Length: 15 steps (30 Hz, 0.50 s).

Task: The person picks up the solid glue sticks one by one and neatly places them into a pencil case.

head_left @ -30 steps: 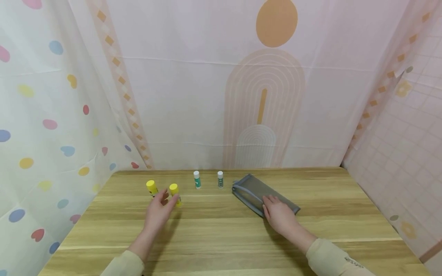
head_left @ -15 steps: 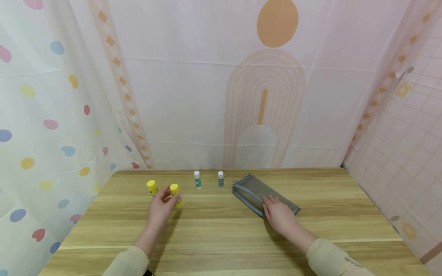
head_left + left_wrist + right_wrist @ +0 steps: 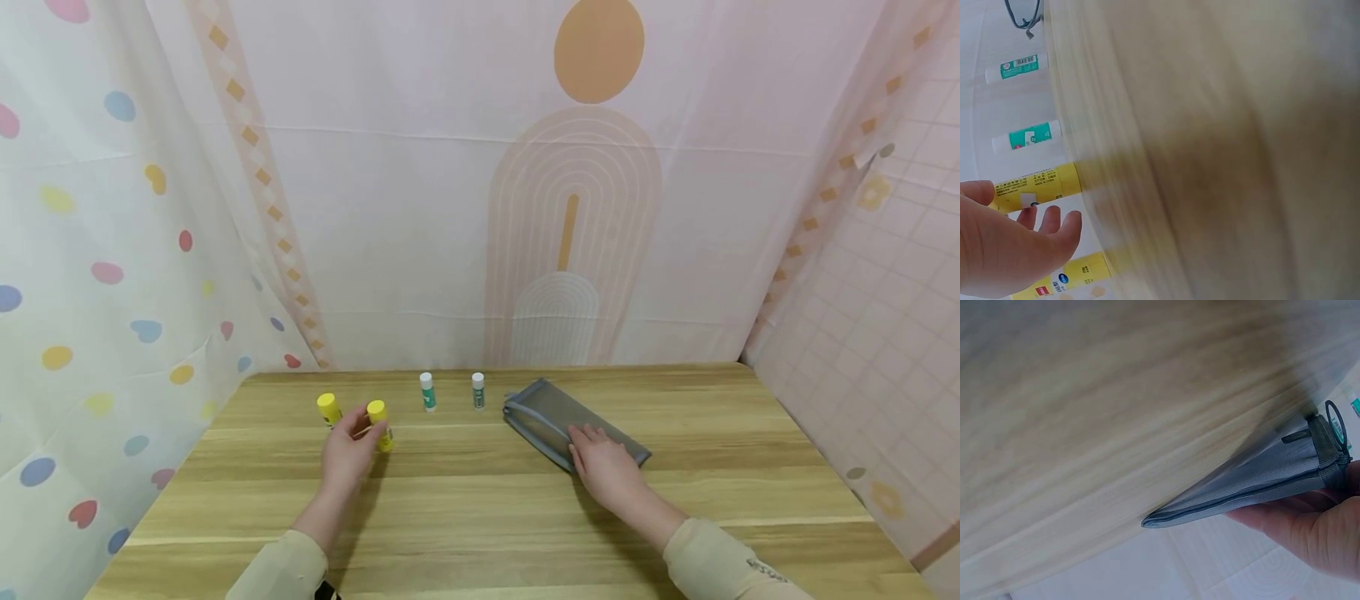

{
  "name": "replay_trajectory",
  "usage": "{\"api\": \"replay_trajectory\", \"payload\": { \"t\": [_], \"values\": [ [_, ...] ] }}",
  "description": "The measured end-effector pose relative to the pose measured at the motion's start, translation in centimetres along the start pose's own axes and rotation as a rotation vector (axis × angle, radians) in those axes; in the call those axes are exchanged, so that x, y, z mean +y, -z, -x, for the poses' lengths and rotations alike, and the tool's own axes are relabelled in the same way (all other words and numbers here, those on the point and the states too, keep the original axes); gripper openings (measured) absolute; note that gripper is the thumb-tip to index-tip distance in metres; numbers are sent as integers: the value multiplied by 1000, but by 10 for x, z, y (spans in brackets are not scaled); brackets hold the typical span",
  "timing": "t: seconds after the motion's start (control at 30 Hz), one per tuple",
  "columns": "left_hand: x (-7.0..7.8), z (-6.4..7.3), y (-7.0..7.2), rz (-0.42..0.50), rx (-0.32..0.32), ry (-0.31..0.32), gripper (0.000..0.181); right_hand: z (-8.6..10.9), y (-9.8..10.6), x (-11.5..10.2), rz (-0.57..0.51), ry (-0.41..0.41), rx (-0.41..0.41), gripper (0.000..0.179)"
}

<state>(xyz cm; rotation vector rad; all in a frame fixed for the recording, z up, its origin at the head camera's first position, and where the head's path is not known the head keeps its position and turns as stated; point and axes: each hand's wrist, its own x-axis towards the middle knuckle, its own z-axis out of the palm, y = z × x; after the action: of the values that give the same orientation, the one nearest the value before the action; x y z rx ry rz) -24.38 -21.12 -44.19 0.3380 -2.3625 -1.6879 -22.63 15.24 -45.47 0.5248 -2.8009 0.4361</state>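
Two yellow glue sticks stand upright at the left of the table. My left hand (image 3: 348, 450) has its thumb and a finger round the upper part of the nearer glue stick (image 3: 1044, 185), pinching it near the cap. The other yellow glue stick (image 3: 329, 408) stands just beyond my hand, partly covered by it. My right hand (image 3: 603, 467) lies over a grey mesh zip pouch (image 3: 566, 412), fingers stretched across its top. In the right wrist view the pouch (image 3: 1254, 478) lies on the table under that hand, a cord loop at one end.
Two smaller glue sticks with white caps and green labels, one left (image 3: 427, 392) and one right (image 3: 478, 392), stand upright towards the back. The wooden table (image 3: 480, 517) ends at a patterned curtain (image 3: 405, 250), with more curtains on both sides.
My left hand has moved slightly in, its thumb and finger closing on the nearer yellow glue stick. My right hand and the pouch have kept their place.
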Motion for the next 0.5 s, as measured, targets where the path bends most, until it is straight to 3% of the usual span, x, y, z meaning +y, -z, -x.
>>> {"api": "replay_trajectory", "payload": {
  "t": [0.5],
  "values": [
    [0,-1,-1,-38,3,-19,44,0,2,-2,-20,-13,-15,29]
  ]
}}
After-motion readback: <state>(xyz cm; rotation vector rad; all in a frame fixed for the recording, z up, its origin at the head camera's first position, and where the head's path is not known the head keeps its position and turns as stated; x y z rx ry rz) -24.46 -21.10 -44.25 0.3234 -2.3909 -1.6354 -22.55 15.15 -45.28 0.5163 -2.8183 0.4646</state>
